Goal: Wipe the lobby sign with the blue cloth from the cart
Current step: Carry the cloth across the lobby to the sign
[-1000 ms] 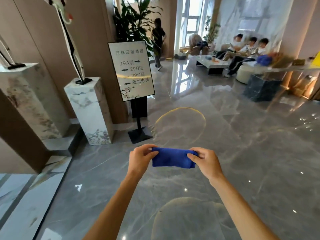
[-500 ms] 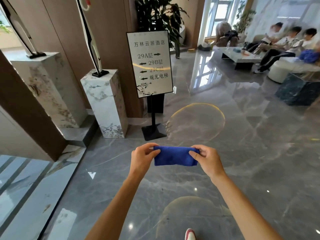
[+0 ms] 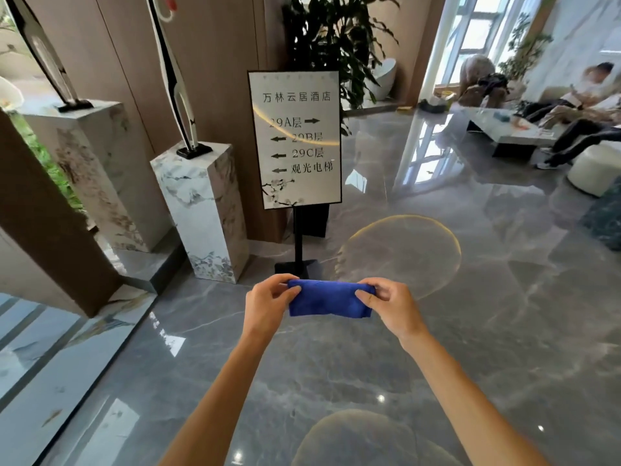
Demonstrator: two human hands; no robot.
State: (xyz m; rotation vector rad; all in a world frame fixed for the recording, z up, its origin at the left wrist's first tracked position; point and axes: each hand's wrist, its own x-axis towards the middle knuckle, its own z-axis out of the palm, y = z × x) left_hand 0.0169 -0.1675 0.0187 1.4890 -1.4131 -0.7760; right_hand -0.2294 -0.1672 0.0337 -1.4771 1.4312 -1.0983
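Note:
A folded blue cloth (image 3: pixel 327 302) is stretched between my two hands at waist height. My left hand (image 3: pixel 267 306) pinches its left end and my right hand (image 3: pixel 391 309) pinches its right end. Straight ahead stands the lobby sign (image 3: pixel 295 139), a white board with black Chinese text and arrows on a thin black pole with a flat black base (image 3: pixel 295 267). The cloth is well short of the board and below it, roughly over the base as seen from here. No cart is in view.
A marble pedestal (image 3: pixel 201 213) with a black sculpture stands just left of the sign, a larger pedestal (image 3: pixel 94 176) further left. A potted plant (image 3: pixel 336 38) rises behind the sign. People sit on sofas by a low table (image 3: pixel 507 129) at the far right. Glossy grey floor surrounds me.
The sign has grown larger and shifted towards the centre of view as I walked closer. Both hands keep holding the cloth the same way.

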